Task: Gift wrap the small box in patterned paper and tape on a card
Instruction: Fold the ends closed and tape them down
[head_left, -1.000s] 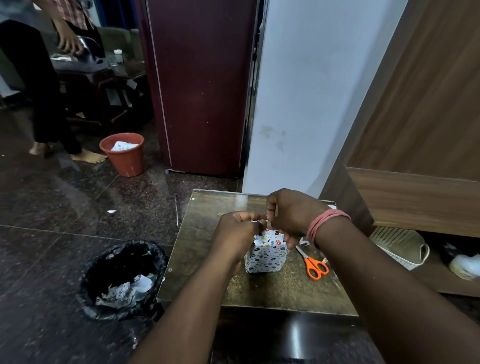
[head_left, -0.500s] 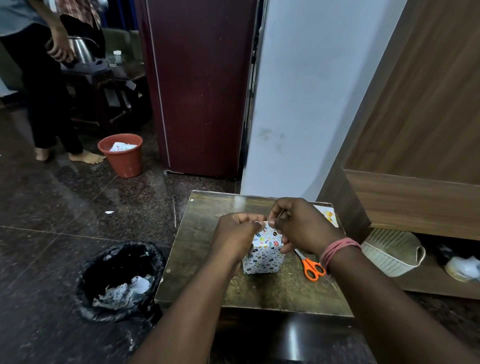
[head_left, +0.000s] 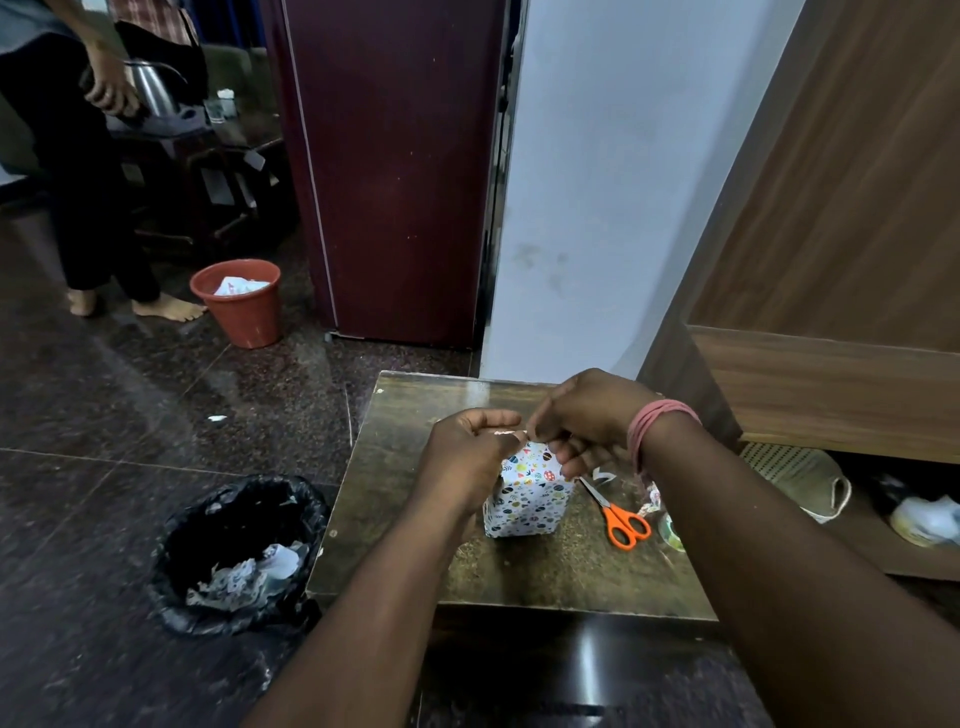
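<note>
The small box (head_left: 527, 501), wrapped in white paper with coloured dots, stands upright on the small wooden table (head_left: 395, 499). My left hand (head_left: 467, 457) and my right hand (head_left: 587, 421) meet just above its top edge. Between their pinched fingertips runs a short pale strip, apparently tape (head_left: 506, 433). The box's top is hidden by my fingers. No card is visible.
Orange-handled scissors (head_left: 621, 519) lie right of the box, a tape roll (head_left: 671, 531) beside them. A black-lined bin (head_left: 234, 551) stands left of the table, a red bucket (head_left: 239, 301) farther back. A person (head_left: 78, 171) stands at far left. A basket (head_left: 800, 478) sits under the right shelf.
Both hands stay over the box top. My right hand has shifted slightly, and its fingers have pulled the small strip out between the two hands.
</note>
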